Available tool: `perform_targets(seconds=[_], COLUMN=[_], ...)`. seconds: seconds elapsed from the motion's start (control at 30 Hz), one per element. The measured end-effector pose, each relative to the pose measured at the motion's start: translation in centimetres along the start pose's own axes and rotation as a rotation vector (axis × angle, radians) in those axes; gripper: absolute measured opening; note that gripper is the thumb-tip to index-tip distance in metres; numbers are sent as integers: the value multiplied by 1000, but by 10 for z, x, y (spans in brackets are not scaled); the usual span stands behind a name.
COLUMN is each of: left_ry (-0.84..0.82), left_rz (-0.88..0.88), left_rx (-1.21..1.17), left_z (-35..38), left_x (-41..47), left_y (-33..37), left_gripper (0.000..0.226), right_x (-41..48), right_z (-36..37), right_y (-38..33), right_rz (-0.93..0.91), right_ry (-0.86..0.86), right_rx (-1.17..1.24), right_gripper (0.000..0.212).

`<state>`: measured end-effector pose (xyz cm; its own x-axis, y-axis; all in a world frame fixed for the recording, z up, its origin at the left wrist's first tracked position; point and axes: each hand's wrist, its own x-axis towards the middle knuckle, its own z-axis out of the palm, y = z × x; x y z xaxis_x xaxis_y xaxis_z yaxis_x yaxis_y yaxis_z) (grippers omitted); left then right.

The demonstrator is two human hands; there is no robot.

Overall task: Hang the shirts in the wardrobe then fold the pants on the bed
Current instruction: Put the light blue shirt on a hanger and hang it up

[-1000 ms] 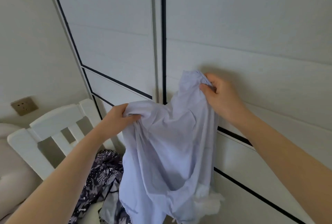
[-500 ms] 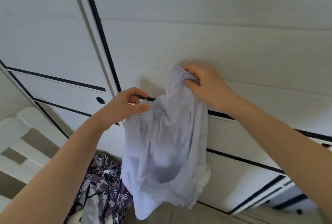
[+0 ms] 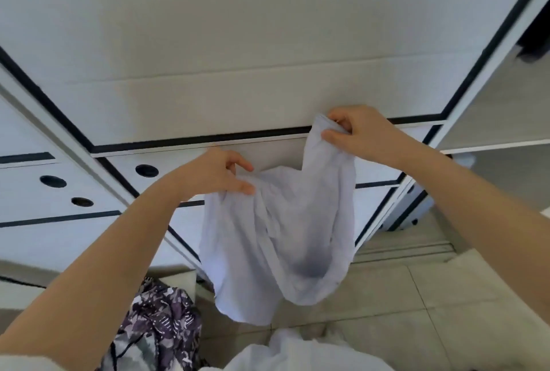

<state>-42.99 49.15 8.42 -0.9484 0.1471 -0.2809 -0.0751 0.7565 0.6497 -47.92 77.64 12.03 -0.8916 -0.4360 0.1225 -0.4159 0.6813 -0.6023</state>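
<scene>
Where you face the wardrobe: a large white panelled wardrobe (image 3: 238,43) with black trim lines fills the upper view. Its right-hand section stands open, showing a pale shelf (image 3: 500,144).
Floor: a beige tiled floor (image 3: 416,311) lies below the doors, to your lower right.
Shirt: the thin, pale lilac fabric shirt (image 3: 276,245) hangs in the air in front of the lower door panels, strung between your two hands, its loose lower part sagging over the tiles.
Patterned garment: a purple, black and white printed cloth (image 3: 160,320) is heaped at your lower left, near the shirt's hem.
White cloth: a soft white fabric (image 3: 297,349) sits at the bottom edge, below the shirt.
Right hand: your right hand (image 3: 360,129), the higher one, pinches a bunched top corner of the shirt between thumb and curled fingers.
Left hand: your left hand (image 3: 214,175) grips the other top edge, thumb and fingers closed on the fabric.
Door pulls: three round black recessed pulls (image 3: 145,170) dot the left panels.
</scene>
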Motion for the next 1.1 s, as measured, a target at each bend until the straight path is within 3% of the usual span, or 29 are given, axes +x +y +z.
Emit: perform_targets(seconds=[0.1, 0.17, 0.23, 0.3, 0.33, 0.37, 0.43, 0.53, 0.6, 0.73, 0.83, 1.1], left_ry=[-112, -168, -237, -228, -202, -182, -187, -222, -232, -246, -250, -327], left_rz=[-23, -51, -52, 11, 39, 62, 113, 124, 94, 74, 64, 53], left_rx=[81, 143, 224, 308, 332, 346, 333, 182, 124, 44, 117, 276], left_z=[22, 33, 46, 62, 71, 82, 102, 127, 142, 172, 197, 248], left_x=[20, 30, 42, 54, 59, 64, 70, 81, 93, 115, 129, 169], left_y=[3, 6, 13, 22, 29, 37, 59, 93, 116, 165, 206, 317], left_gripper=[55, 57, 50, 21, 17, 29, 45, 45, 43, 42, 42, 55], right_x=[-22, -37, -53, -68, -75, -83, -95, -114, -128, -150, -157, -177], right_z=[1, -1, -6, -10, -12, -13, -19, -36, -54, -98, -131, -214], right_y=[35, 55, 77, 104, 116, 129, 151, 176, 200, 256, 292, 351], right_rz=[137, 232, 341, 467, 533, 586, 683, 784, 789, 769, 736, 704], right_ry=[7, -20, -15, 25, 39, 51, 32, -54, -45, 187, 391, 681], right_rx=[-6, 30, 76, 92, 74, 49, 25, -52, -109, -110, -103, 61], right_gripper=[8, 13, 28, 34, 33, 32, 40, 72, 63, 28, 23, 24])
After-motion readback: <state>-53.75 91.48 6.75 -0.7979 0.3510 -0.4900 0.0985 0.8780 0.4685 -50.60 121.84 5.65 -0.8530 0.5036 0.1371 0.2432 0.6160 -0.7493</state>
